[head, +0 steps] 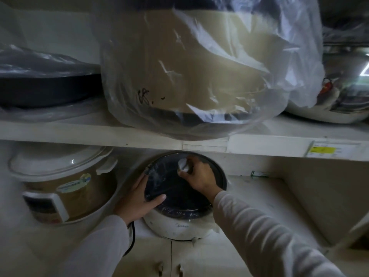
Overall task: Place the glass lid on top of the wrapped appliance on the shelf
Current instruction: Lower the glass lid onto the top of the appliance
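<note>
A round glass lid (175,194) with a metal rim lies on a white, plastic-wrapped appliance (179,226) on the lower shelf. My right hand (199,176) is closed around the lid's pale knob (183,164). At the lid's left rim rests my left hand (137,202), its thumb lying across the glass and its fingers along the edge. The lid looks slightly tilted toward the left. Crinkled plastic film shows under the lid's front edge.
A beige rice cooker (60,188) stands just left of the appliance. The upper shelf board (259,142) hangs low over the lid, carrying a large bagged cooker (189,72), a dark wrapped pan (44,86) and another bagged item (343,86). Cabinet doors (171,262) sit below.
</note>
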